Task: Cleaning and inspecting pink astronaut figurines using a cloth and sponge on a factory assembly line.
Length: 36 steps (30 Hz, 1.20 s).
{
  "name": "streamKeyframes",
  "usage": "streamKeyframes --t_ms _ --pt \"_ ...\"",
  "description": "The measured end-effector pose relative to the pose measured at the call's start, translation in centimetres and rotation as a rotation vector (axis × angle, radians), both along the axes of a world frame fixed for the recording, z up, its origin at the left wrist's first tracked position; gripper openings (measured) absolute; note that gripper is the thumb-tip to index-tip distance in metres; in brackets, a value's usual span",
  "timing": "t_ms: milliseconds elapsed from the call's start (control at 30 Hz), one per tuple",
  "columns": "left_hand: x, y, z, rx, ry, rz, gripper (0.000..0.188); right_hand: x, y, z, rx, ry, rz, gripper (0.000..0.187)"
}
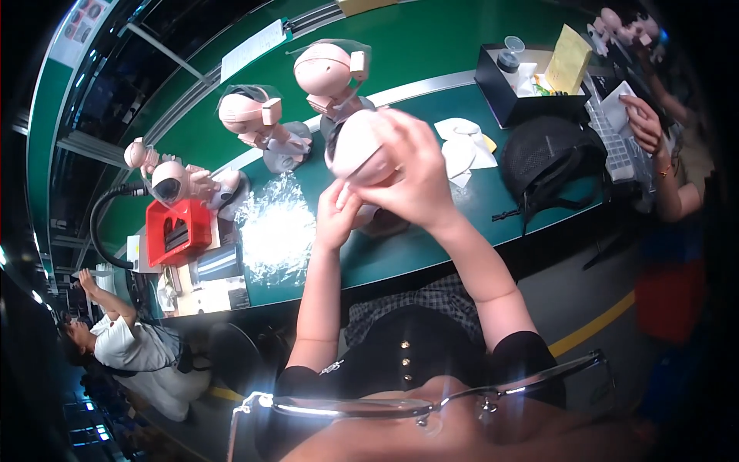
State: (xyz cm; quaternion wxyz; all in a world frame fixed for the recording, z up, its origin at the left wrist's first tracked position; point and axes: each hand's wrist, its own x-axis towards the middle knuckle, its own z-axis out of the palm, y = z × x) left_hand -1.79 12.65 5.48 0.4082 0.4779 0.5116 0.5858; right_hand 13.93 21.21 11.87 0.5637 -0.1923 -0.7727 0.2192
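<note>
Above the green worktable, both my hands are closed on a pink astronaut-like figure [362, 154] with a large rounded head. My right hand [419, 177] wraps the head from its right side, fingers over the top and thumb below. My left hand [337, 214] pinches at the head's lower left edge, its fingertips pressed close to my right thumb. The figure's lower part is mostly hidden behind my hands and forearm. Just behind it stand two similar pink figures, a nearer-left one [245, 112] and a farther one [323, 71], with clear plastic over their heads.
Crumpled clear film [279, 231] lies left of my hands, beside a red bin [178, 231] and more pink figures [171, 183]. To the right are white cloths [463, 150], a black mesh cap [550, 158] and a black box [500, 96]. A co-worker's hand [645, 127] holds a white sheet; another person [138, 339] is left.
</note>
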Motion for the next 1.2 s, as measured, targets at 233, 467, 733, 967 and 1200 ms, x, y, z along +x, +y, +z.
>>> streamKeyframes --t_ms 233,467,733,967,1200 --pt "0.8 0.4 0.4 0.064 0.130 0.056 0.046 2.6 2.2 -0.6 -0.436 0.502 0.102 0.090" --pt "1.0 0.2 0.8 0.054 0.146 0.096 0.049 0.6 0.3 0.6 -0.431 0.556 0.278 0.092" --pt "0.9 0.5 0.8 0.083 0.162 0.095 0.028 2.3 0.5 1.7 -0.068 -0.272 0.106 0.084" --pt "-1.7 0.3 1.8 -0.014 -0.213 -0.049 0.034 7.6 1.9 -4.1 -0.299 -0.477 -0.292 0.062" --pt "-0.7 0.2 7.6 0.070 -0.514 -0.377 0.076 9.1 2.2 -10.7 -0.359 -0.558 -0.246 0.019"
